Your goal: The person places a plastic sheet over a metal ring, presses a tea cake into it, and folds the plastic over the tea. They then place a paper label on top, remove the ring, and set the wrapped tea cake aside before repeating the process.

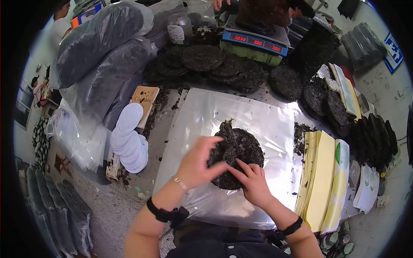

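Note:
A dark, round, flat disc of dried material [247, 146] lies on a stack of clear plastic sheets [189, 120] in front of me. Darker loose pieces are heaped on its left part. My left hand [201, 161] is at the disc's left edge, thumb and fingers spread apart in a wide curve. My right hand [254, 182] rests at the lower right of the disc, with its fingers extended over the heaped pieces near the left thumb. Neither hand visibly grips anything.
Dark discs [202, 58] lie behind the sheets, below a blue digital scale [257, 41]. Round white papers [130, 142] sit left, yellow sheets [316, 176] right. Big plastic-wrapped bundles [103, 38] fill the upper left. A co-worker's hand [218, 4] is beyond the scale.

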A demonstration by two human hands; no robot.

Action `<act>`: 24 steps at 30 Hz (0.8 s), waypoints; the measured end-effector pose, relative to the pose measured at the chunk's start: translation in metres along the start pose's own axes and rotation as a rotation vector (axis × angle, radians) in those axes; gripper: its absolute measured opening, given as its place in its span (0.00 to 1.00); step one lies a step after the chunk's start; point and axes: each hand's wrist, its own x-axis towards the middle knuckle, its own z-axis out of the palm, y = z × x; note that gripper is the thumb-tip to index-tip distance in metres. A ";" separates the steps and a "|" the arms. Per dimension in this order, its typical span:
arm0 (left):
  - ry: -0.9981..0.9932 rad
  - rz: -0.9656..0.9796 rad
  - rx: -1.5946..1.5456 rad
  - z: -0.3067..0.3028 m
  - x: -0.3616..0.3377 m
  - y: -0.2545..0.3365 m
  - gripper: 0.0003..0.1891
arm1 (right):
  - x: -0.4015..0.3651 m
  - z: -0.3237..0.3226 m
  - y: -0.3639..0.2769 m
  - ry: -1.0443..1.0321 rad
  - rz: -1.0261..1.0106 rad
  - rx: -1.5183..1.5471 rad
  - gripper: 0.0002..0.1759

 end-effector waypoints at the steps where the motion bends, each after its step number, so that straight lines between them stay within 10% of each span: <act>1: -0.295 0.131 0.173 0.004 0.018 0.011 0.48 | 0.003 -0.010 0.005 -0.067 0.009 0.093 0.43; 5: -0.716 -0.071 0.552 0.037 0.051 0.000 0.64 | 0.040 -0.031 0.033 -0.207 0.070 0.528 0.52; 10: -0.783 -0.212 0.773 0.094 0.043 -0.031 0.71 | 0.083 0.042 0.036 -0.348 0.273 -0.158 0.54; 15: -0.884 -0.283 0.820 0.097 0.060 -0.035 0.71 | 0.089 0.039 0.042 -0.489 0.379 -0.019 0.61; 19: -0.970 -0.210 0.452 0.044 0.078 -0.008 0.56 | 0.100 -0.017 0.060 -0.547 0.179 0.112 0.41; 24: -0.316 0.496 0.020 0.039 0.085 -0.083 0.28 | 0.218 -0.115 0.061 -0.317 0.299 0.065 0.13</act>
